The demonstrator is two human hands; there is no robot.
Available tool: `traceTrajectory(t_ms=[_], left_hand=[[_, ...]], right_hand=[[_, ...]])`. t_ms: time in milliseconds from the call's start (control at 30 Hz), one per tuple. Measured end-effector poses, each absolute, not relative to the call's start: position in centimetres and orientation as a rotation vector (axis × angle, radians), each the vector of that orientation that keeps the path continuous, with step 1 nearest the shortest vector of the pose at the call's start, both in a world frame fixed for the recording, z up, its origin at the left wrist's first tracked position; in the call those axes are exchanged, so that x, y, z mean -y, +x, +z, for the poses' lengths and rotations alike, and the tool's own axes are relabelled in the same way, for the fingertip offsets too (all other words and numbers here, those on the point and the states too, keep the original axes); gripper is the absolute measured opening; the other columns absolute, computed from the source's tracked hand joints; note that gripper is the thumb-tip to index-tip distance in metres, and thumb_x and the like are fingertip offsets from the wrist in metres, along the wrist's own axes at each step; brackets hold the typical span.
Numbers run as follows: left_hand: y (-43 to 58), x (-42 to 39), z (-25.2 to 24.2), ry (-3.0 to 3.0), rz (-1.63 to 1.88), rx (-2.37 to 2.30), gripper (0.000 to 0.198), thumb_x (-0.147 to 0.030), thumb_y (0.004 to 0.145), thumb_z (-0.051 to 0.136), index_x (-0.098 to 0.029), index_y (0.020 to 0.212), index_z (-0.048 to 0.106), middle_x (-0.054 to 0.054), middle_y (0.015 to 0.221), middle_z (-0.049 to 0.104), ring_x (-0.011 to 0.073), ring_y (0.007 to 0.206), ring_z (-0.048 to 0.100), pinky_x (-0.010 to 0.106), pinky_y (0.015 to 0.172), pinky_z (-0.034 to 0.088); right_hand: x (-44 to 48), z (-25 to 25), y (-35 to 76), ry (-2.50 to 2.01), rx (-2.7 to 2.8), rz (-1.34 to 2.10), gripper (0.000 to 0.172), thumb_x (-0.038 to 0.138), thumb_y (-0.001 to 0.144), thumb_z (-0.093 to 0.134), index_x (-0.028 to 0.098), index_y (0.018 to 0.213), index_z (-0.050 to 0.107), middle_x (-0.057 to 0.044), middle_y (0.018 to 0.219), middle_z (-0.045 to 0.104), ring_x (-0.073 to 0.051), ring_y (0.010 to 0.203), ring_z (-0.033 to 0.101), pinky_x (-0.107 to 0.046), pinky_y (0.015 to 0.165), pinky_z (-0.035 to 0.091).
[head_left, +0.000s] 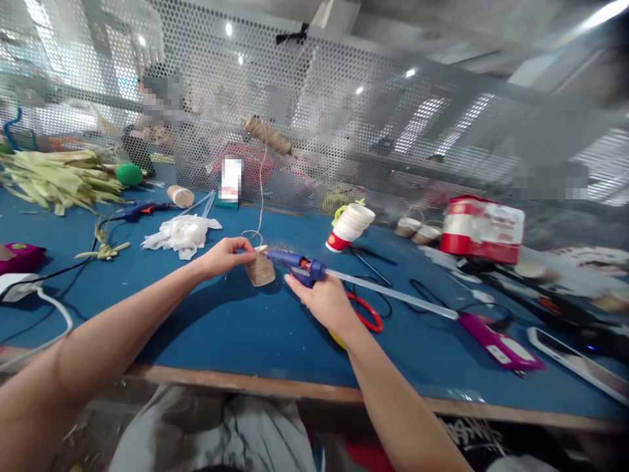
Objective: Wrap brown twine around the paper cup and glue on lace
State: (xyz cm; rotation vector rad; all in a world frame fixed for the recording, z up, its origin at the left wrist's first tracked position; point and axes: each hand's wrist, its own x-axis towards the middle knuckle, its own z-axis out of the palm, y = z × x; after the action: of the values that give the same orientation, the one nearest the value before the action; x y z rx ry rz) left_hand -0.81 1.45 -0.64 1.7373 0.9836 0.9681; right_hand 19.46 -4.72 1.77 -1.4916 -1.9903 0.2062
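Twine-wrapped cup (260, 269) sat near the middle of the blue tabletop (236, 341), though whether its base touched the surface could not be told. The left hand (223, 255) came in from nine o'clock and pinched the cup at its upper edge, fingers closed on it. The right hand (327, 303) was clenched around a blue glue gun (295, 263) at the cup's three o'clock. The nozzle pointed at the cup's top edge, touching it or just beside it. A long clear glue stick (393, 295) jutted from the gun's rear toward four o'clock. A thin twine strand (261, 190) rose from the cup toward twelve o'clock, up to a spool (268, 136) fixed on the perforated panel (344, 98).

Red-handled scissors (366, 316) lay just beyond the right hand at four o'clock. A stack of paper cups (350, 226) lay tipped at two o'clock, and a second glue gun (142, 210) lay at ten o'clock.

The main risk looked to be a burn, because the nozzle was very near the left fingertips and a small slip could bring hot glue onto skin. Too much squeeze could run glue past the twine and drip it onto the tabletop. A snag in the strand might tug the light cup out of the pinch. The trailing glue stick could knock the scissors if the gun swung.
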Motion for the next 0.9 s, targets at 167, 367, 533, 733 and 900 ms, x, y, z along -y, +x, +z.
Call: traceTrajectory(t_ms=[167, 367, 533, 733, 900], left_hand=[[-0.92, -1.50, -0.71, 1.744, 0.973, -0.959, 0.017, -0.030, 0.069, 0.053, -0.013, 0.070, 0.051, 0.004, 0.080, 0.060, 0.0119, 0.073, 0.055, 0.027, 0.071, 0.043], [-1.08, -1.43, -0.66, 1.734, 0.961, -0.946, 0.014, -0.027, 0.068, 0.056, -0.014, 0.070, 0.053, 0.004, 0.082, 0.062, 0.0131, 0.076, 0.056, 0.027, 0.071, 0.043], [-1.09, -1.39, -0.56, 1.718, 0.969, -0.922, 0.012, -0.026, 0.067, 0.056, -0.014, 0.069, 0.053, 0.005, 0.084, 0.063, 0.0154, 0.082, 0.056, 0.028, 0.074, 0.042], [-1.05, -1.38, -0.48, 1.687, 0.955, -0.883, 0.014, -0.027, 0.067, 0.057, -0.014, 0.067, 0.050, 0.006, 0.090, 0.062, 0.0170, 0.090, 0.055, 0.031, 0.081, 0.040], [-1.19, -1.38, -0.37, 1.652, 0.928, -0.800, 0.014, -0.026, 0.069, 0.055, -0.014, 0.067, 0.048, 0.008, 0.096, 0.061, 0.0160, 0.095, 0.054, 0.030, 0.085, 0.038]], right_hand=[[4.62, 1.80, 19.49, -1.510, 2.002, 0.205, 0.023, 0.035, 0.073, 0.050, 0.016, 0.063, 0.059, -0.002, 0.046, 0.056, -0.016, 0.047, 0.054, -0.026, 0.049, 0.040], [4.83, 1.83, 19.40, -1.513, 1.987, 0.211, 0.022, 0.033, 0.073, 0.051, 0.016, 0.063, 0.060, -0.002, 0.045, 0.055, -0.016, 0.046, 0.054, -0.026, 0.049, 0.040], [4.64, 1.91, 19.61, -1.508, 1.965, 0.227, 0.023, 0.035, 0.073, 0.050, 0.016, 0.066, 0.061, -0.003, 0.046, 0.056, -0.017, 0.048, 0.055, -0.027, 0.049, 0.041], [4.22, 2.15, 20.08, -1.473, 1.953, 0.285, 0.022, 0.035, 0.072, 0.050, 0.018, 0.063, 0.060, -0.002, 0.043, 0.054, -0.017, 0.045, 0.055, -0.027, 0.047, 0.041], [4.34, 2.70, 19.99, -1.529, 1.860, 0.453, 0.026, 0.035, 0.070, 0.052, 0.018, 0.051, 0.049, 0.002, 0.034, 0.045, -0.012, 0.035, 0.047, -0.026, 0.044, 0.040]])
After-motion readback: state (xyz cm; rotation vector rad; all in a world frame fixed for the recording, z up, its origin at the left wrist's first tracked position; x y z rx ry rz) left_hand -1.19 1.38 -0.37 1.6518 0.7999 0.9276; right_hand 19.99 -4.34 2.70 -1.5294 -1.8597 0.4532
